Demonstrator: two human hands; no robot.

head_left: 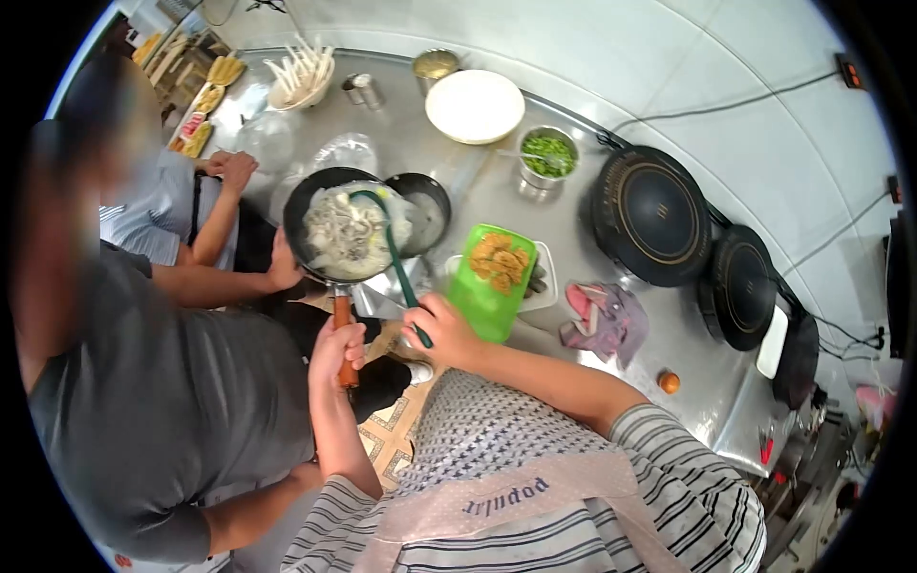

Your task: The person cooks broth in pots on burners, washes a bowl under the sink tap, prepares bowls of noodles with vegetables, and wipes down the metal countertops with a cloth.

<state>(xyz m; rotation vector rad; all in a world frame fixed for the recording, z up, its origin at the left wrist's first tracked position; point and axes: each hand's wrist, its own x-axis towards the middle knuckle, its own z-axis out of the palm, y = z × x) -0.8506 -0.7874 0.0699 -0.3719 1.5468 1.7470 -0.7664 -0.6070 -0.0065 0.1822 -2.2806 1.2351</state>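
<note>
The left hand is gripping the wooden handle of a black frying pan, its fingers clamped around the wood. The pan is sitting to the left of the green board, holding a pale, greyish mass of food. The right hand is holding a dark green utensil, fingers closed around its shaft, just beside the near left corner of the green board; the utensil's far end is resting in the food.

Another person's hand is reaching in from the left, further from the board than the pan — whether it is touching the rim, I cannot tell. A smaller black pan is lying beyond the board to its left, partly covered by the first.

Golden-brown pieces are lying on the green board itself, which is overlapping a white tray on the metal tabletop. Beyond the board, a white bowl is standing near a metal pot of chopped greens. A purplish cloth is lying to the board's right — and further right, nearer the wearer, a brown egg-like object is resting.
</note>
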